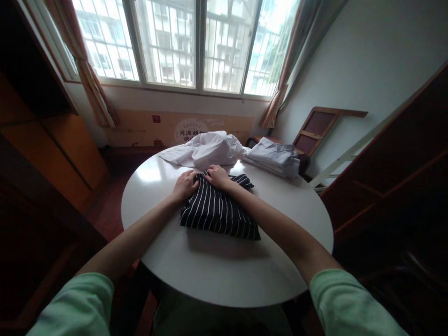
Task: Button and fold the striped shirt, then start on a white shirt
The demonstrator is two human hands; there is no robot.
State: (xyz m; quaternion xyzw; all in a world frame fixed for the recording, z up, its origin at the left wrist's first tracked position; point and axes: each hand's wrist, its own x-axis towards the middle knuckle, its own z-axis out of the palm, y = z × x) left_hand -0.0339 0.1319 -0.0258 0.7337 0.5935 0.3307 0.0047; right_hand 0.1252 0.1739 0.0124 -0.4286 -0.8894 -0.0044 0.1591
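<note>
Sleeves; fingers touch striped cloth; panel: 月满颐.

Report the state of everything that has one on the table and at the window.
Black-and-white striped cloth: folded into a bundle.
Left hand: on its far-left edge, fingers bent.
Right hand: on its far edge, fingers bent.
White cloth: loosely heaped, creased.
Pale grey cloth: folded, piled.
Left curtain, right curtain: drawn aside.
Window: cannot tell if fully shut.

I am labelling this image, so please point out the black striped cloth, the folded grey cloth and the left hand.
Black striped cloth (217,209), head view: middle of its top.
Folded grey cloth (272,155), head view: its upper layer.
Left hand (184,185), head view: back of the hand.
</note>
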